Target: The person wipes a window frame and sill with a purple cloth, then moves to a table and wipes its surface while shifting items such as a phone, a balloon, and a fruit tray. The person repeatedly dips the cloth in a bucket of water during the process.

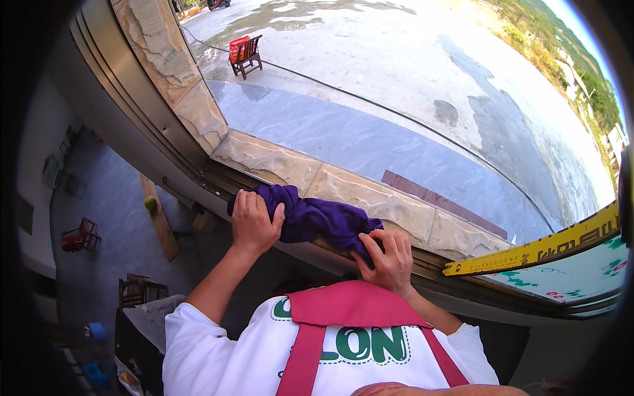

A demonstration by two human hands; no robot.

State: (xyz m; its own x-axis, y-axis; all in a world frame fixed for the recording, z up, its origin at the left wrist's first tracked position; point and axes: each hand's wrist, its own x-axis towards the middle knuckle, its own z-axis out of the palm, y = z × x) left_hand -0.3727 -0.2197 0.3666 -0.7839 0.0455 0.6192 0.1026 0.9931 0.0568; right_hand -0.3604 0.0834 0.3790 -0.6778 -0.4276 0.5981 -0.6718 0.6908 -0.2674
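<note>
A dark purple cloth (322, 220) lies bunched along the metal track of a window sill (426, 265). At its left end, my left hand (255, 220) grips the cloth over the track, with the thumb towards the middle. My right hand (389, 257) holds the other end, thumb and fingers closed on the fabric. Rough beige stone tiles (361, 195) run just beyond the cloth, on the outer side of the track. Parts of the track under the cloth are hidden.
A metal window frame (133, 84) rises at the left. On the right, a yellow strip bearing writing (535, 250) edges a window panel. Outside stands a wooden chair (246, 54) with a red bag. Indoors at the left are a wooden bench (158, 222) and a dark table (143, 321).
</note>
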